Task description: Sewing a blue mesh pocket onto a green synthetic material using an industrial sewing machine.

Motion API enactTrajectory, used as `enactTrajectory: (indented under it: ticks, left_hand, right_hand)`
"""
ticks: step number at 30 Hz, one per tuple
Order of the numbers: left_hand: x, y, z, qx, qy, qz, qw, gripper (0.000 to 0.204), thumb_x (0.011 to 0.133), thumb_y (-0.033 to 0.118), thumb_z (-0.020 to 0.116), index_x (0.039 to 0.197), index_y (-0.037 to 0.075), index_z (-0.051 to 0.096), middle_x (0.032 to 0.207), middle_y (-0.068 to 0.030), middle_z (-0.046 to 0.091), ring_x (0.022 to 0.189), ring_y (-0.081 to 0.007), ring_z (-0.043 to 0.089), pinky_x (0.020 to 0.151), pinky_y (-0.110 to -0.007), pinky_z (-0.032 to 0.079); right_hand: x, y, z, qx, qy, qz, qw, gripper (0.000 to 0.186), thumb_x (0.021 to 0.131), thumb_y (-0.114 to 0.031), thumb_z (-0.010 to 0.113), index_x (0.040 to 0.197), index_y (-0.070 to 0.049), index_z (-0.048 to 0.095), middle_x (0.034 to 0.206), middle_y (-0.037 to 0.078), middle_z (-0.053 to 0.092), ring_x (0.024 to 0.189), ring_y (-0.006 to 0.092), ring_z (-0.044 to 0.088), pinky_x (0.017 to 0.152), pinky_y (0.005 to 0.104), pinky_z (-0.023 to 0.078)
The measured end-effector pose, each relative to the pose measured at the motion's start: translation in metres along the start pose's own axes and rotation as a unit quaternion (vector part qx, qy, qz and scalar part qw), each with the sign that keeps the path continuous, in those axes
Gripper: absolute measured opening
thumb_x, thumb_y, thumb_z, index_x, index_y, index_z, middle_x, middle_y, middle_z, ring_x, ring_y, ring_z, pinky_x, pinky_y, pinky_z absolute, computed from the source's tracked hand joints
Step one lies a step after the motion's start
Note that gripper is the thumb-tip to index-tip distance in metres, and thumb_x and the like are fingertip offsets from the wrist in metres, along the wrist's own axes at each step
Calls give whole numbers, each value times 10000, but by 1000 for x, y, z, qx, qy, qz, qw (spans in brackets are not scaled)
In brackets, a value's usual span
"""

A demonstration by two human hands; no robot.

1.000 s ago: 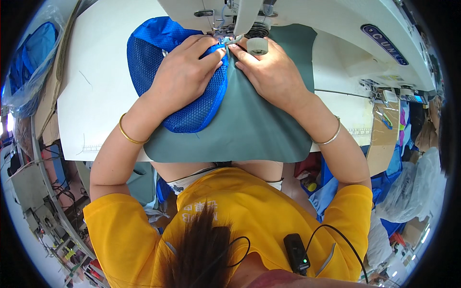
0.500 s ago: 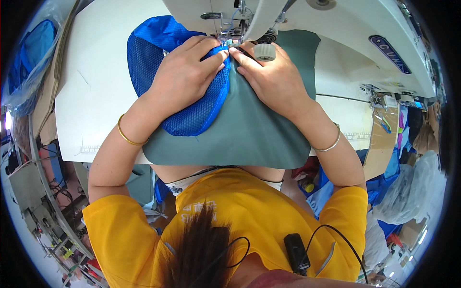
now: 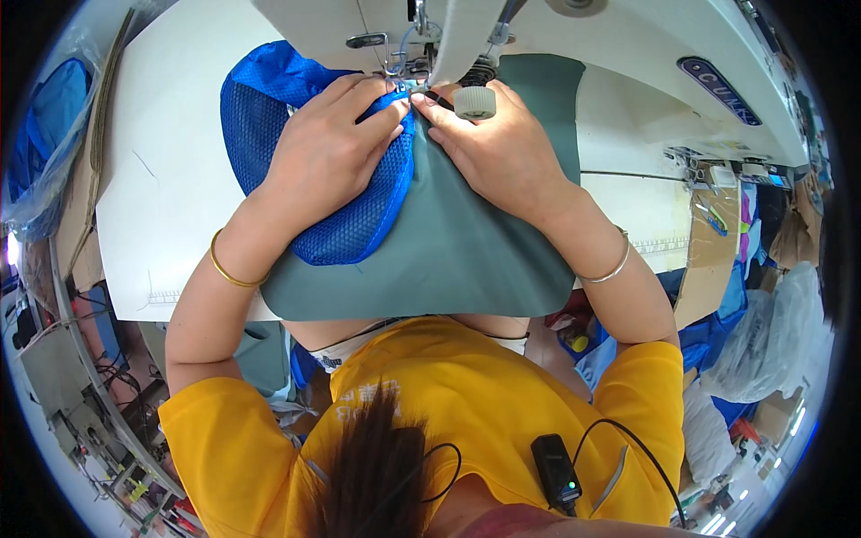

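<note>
Two pieces of material make the work. Nearest, the green sheet reaches six o'clock, close to the lap; snagging there might skew it. Over its ten-o'clock side lies the blue mesh piece, whose soft body could creep or ruckle if pressed unevenly.

Beyond, the left hand at eleven o'clock presses down on the mesh and the right hand at one lies spread on the sheet, fingertips nearly meeting; I cannot tell whether either pinches. At twelve, the presser foot sits just beside those fingertips: guiding too close could risk a needle prick.
</note>
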State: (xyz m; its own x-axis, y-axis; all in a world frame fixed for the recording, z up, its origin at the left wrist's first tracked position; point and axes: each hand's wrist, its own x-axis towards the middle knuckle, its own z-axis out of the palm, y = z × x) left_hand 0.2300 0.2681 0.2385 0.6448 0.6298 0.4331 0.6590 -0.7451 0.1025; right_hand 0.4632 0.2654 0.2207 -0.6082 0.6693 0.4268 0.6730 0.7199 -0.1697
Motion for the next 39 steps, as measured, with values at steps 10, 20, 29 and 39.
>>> enactTrajectory:
  ticks: [10, 20, 29, 39]
  left_hand:
    - [1, 1, 3, -2, 12, -1, 1000, 204, 901, 127, 704, 1075, 22, 724, 1169, -161, 687, 1093, -323, 660, 909, -398, 565]
    - [1, 1, 5, -15, 14, -9, 1000, 213, 881, 108, 705, 1072, 18, 727, 1163, -168, 686, 1083, -328, 661, 909, -401, 568]
    - [-4, 7, 0, -22, 22, -7, 999, 215, 843, 85, 707, 1045, 12, 721, 1154, -169, 688, 1117, -330, 659, 938, -403, 564]
    - [0, 5, 0, -17, 14, -14, 1000, 229, 842, 82, 699, 1058, 7, 712, 1150, -164, 682, 1098, -329, 662, 943, -402, 557]
  right_hand:
    - [-1, 1, 7, 25, 35, 12, 999, 142, 901, -167, 683, 971, -52, 731, 1227, 133, 694, 1253, 329, 603, 1116, 460, 451]
    - [0, 0, 5, 30, 31, 7, 999, 149, 892, -158, 692, 976, -40, 729, 1121, 130, 695, 1217, 334, 610, 1087, 467, 470]
    - [-2, -6, -1, -3, 25, 1, 1000, 160, 885, -171, 708, 980, -43, 723, 1077, 131, 697, 1183, 346, 624, 1083, 486, 471]
    - [4, -2, 1, -26, 40, 0, 999, 153, 870, -191, 709, 932, -55, 742, 1047, 109, 711, 1165, 335, 637, 1041, 457, 490]
